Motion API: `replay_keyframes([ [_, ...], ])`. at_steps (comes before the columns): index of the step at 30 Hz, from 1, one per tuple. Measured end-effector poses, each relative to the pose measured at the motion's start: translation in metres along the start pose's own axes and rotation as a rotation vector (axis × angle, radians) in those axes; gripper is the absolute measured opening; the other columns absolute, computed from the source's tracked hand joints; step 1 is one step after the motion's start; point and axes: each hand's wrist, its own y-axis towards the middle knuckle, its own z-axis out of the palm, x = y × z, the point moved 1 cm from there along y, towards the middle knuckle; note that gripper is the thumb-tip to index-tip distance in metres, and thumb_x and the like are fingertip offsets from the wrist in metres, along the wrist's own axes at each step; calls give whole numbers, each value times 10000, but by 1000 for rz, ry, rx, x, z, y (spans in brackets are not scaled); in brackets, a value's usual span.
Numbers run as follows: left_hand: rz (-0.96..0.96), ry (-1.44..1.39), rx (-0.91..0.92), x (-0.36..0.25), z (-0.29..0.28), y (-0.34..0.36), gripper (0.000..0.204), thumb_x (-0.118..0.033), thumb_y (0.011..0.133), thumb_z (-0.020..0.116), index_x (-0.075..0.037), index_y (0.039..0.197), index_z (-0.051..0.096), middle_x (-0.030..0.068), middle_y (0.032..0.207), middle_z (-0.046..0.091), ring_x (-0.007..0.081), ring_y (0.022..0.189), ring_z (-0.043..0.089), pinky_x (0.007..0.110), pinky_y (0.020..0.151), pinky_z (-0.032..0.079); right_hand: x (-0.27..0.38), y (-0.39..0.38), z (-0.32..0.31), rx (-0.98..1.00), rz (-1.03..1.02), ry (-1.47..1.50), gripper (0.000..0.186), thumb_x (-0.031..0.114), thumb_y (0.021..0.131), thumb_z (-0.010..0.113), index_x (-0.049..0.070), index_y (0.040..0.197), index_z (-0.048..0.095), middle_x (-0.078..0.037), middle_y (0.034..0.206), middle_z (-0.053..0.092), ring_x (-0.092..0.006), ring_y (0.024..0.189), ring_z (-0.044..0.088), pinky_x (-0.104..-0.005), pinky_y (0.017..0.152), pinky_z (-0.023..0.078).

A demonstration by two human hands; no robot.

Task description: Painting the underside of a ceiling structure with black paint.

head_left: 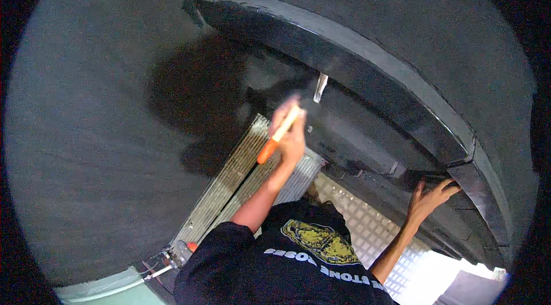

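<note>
My left hand (pixel 290 135) is raised in the middle, closed around a tool with a pale wooden handle and an orange end (pixel 267 151). The orange end points down toward my forearm. Motion blur hides the tool's other end, close to the dark surface. Farther right, my right hand (pixel 433 195) has its fingers apart, with the fingertips at the inner edge of a long curved dark rim (pixel 396 104). A small pale upright strip (pixel 320 88) shows just beyond my left hand; I cannot tell what it is.
A large dark grey curved wall (pixel 92 150) fills the left. Below my left hand slants a ribbed metal panel (pixel 224 196). A pale lattice surface (pixel 364 213) lies between my arms. At lower left are a small orange part (pixel 192 246) and a pale green surface (pixel 115 292).
</note>
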Motion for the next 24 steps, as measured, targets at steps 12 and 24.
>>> replay_keyframes([
  [12, 29, 81, -65, 12, -4, 21, 247, -92, 876, 698, 28, 1082, 632, 129, 1081, 662, 242, 971, 618, 360, 888, 474, -5, -4, -2, 53, 23, 15, 901, 168, 804, 705, -39, 1503, 175, -400, 1531, 20, -526, 1437, 79, -515, 1162, 135],
  [24, -73, -139, 152, -1, 10, -10, 275, -30, 865, 685, 10, 1111, 569, 125, 1154, 599, 179, 1019, 569, 315, 910, 465, -3, -1, -4, 26, 27, -15, 918, 170, 796, 708, -32, 1507, 162, -394, 1533, 28, -533, 1435, 71, -515, 1172, 120],
])
